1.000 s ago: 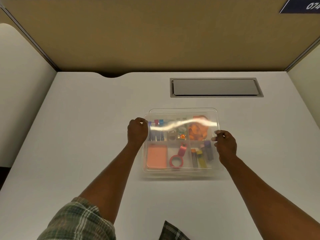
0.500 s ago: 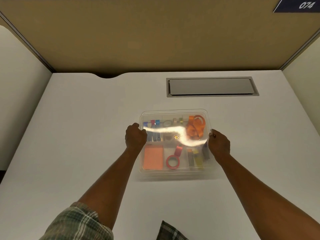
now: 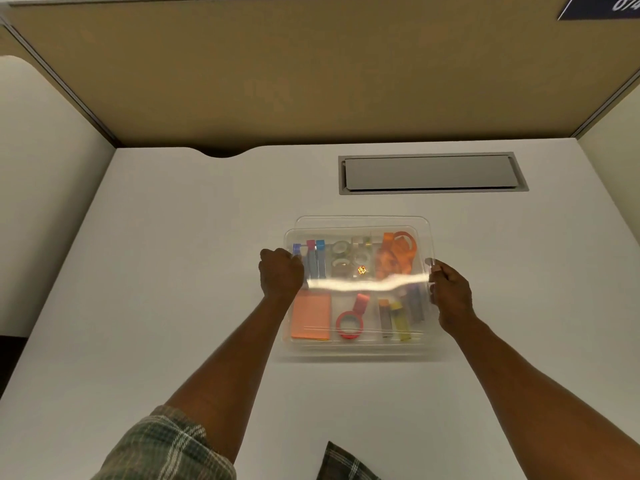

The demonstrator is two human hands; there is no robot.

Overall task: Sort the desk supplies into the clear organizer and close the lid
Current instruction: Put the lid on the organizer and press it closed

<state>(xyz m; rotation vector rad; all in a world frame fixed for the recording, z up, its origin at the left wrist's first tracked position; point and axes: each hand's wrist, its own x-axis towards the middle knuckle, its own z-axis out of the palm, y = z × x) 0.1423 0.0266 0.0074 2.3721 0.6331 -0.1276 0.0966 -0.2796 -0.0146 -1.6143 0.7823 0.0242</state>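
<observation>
At centre-left the left hand [image 3: 281, 271] curls over the left edge of the clear lid [image 3: 367, 284], gripping it; the lid lies over the clear organizer [image 3: 356, 351], mid-frame on the white desk [image 3: 173, 271], outlines offset, so probably not seated; the compartments hold an orange notepad [image 3: 310, 317] and scissors [image 3: 398, 252]; at centre-right the right hand [image 3: 450, 292] pinches the right edge; the lid looks light, thin, slick and slightly flexible, best held mid-edge on both sides

From head height we look forward and down at the near white flat desk [image 3: 166, 289], tan partition panel [image 3: 311, 71] beyond.
</observation>
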